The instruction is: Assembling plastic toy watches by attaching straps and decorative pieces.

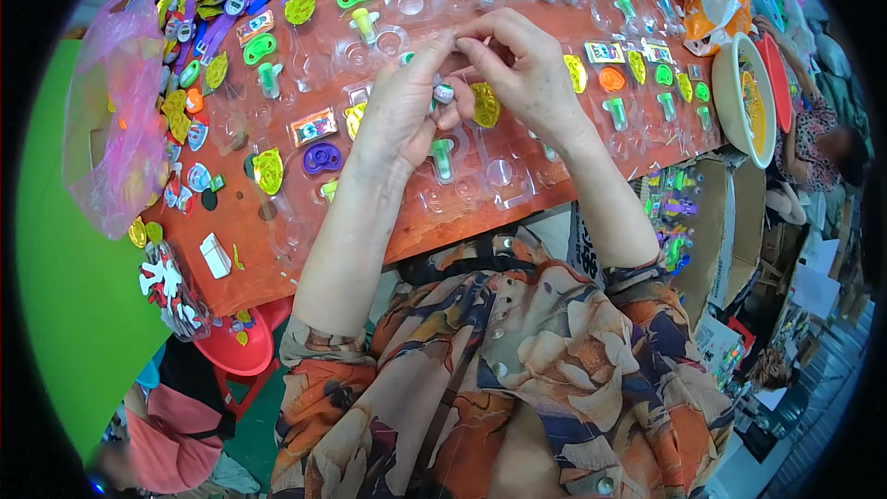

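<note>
Fingers of the right hand (531, 74) are bent, thumb and forefinger tips meeting beside the left thumb tip; whether they pinch anything cannot be told. The left hand (393, 106) has its fingers curled about a small, rounded, silvery-white and green piece (443, 93). This piece lies near and slightly left of the right fingertips; the left hand is nearer, touching it. Its long axis cannot be determined. On the near side, a translucent green plastic tube (443, 162) lies apart, its axis running near to far.
</note>
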Motion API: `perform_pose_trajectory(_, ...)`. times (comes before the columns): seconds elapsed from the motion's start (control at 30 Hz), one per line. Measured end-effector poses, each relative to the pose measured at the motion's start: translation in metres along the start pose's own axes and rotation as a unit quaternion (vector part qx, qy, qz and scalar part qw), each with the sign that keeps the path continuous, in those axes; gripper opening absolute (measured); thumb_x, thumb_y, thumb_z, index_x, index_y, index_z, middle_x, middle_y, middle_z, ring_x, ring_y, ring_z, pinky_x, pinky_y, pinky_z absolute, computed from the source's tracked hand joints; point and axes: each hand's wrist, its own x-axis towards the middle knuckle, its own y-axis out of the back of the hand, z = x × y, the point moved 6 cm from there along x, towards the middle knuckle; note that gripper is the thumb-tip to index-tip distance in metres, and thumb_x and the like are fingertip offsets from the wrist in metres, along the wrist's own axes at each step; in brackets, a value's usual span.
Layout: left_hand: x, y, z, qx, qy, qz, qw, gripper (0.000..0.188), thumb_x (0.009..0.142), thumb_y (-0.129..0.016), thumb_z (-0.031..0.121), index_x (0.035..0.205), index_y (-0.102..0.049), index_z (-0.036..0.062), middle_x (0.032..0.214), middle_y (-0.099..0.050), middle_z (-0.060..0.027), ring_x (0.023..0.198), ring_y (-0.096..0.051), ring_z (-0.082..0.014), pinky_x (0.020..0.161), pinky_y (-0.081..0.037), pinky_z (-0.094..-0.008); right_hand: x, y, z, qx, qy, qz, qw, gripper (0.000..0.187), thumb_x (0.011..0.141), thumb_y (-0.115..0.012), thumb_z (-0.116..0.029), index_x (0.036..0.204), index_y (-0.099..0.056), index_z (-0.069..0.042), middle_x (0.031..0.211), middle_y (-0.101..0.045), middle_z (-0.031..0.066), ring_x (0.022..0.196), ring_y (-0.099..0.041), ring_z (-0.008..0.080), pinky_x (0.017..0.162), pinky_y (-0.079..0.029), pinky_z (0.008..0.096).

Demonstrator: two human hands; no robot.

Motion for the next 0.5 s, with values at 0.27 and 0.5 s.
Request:
perform_pose_trajectory(0.27,-0.008,-0.005,-0.001,0.066,-0.026,-0.006,0.997,0.032,0.101,-0.058,0.028,0.117,-0.063,0.0007,0.097,-0.068,-0.0093,0.054,-0.056,-0.0094,0.04,-0.032,-0.0199,-0.01,0.005,-0.004,0.019,-0.002,-0.007,1.0,0.017,0.09,-0.064,-0.006,0.106,-0.068,0.0,0.092,-0.064,0.0113,0.08,-0.067,0.0236,0.072,-0.053,0.0314)
perform_pose_trajectory(0.5,-0.004,-0.003,-0.01,-0.023,-0.001,-0.012,1.0,0.03,0.101,-0.058,0.033,0.108,-0.063,0.0041,0.076,-0.06,-0.0046,0.054,-0.053,-0.0096,0.042,-0.03,-0.02,-0.016,0.009,-0.015,0.015,-0.051,0.029,0.998,0.018,0.088,-0.065,-0.003,0.105,-0.068,0.0,0.093,-0.064,0.0119,0.077,-0.067,0.0231,0.069,-0.054,0.0311)
